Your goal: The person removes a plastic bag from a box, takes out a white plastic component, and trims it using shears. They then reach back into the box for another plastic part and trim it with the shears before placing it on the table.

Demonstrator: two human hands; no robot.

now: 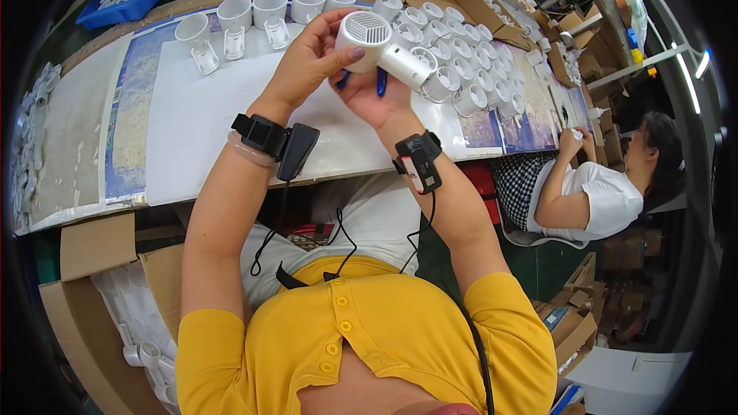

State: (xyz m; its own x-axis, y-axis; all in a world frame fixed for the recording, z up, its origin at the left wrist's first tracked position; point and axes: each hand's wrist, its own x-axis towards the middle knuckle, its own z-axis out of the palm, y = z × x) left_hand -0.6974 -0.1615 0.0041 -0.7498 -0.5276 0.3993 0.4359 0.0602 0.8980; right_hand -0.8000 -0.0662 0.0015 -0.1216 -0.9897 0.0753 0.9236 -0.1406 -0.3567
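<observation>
My left hand (314, 58) grips a white hair dryer housing (364, 31) by its round barrel, thumb in front. The slotted round end faces up, and the handle slants down to the right. Underneath it, my right hand (374, 100) is palm up, with the two blue handles of a pliers-like tool (381, 83) in it. The tool's head and most of my right fingers are hidden behind the housing. Just past the handle stand many white ring-shaped parts (470, 98). Larger white hair dryer shells (234, 15) stand in a row at the far left.
A white sheet (200, 123) covers part of the table. A blue crate (127, 0) of small parts is at the far left. Cardboard boxes (96, 246) with white shells stand lower left. At the right, a co-worker (588, 188) sits handling a small white part.
</observation>
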